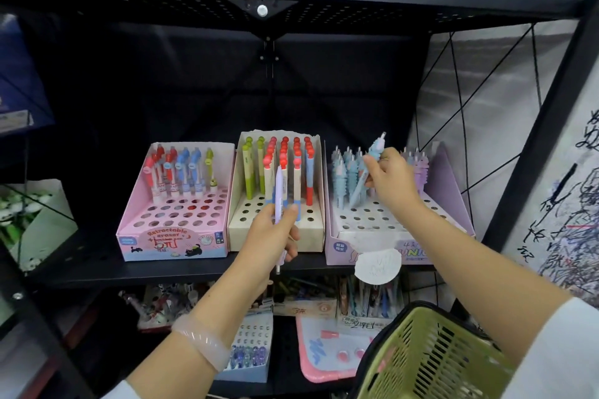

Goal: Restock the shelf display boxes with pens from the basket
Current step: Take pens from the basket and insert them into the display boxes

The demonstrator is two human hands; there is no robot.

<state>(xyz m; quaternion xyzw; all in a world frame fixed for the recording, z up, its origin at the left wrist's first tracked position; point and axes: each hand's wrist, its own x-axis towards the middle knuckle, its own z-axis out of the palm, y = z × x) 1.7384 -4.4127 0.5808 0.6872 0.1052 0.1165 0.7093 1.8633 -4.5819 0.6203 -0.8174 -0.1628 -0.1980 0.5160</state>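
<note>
Standing on black perforated shelf (194,269): three display boxes (275,236); left hand (275,230) gripping lilac pen (278,191), right hand (389,178) blue pen (376,146).

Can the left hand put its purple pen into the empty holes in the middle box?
Probably yes. The left hand holds the purple pen right in front of the cream middle box, whose front rows of holes look empty. Nothing blocks the way; the right hand is busy over at the purple box.

I see a black perforated metal shelf (181,269) carrying three cardboard display boxes: pink (171,243) at nine o'clock, cream (275,236) centre, lilac (402,249) at three o'clock.
</note>
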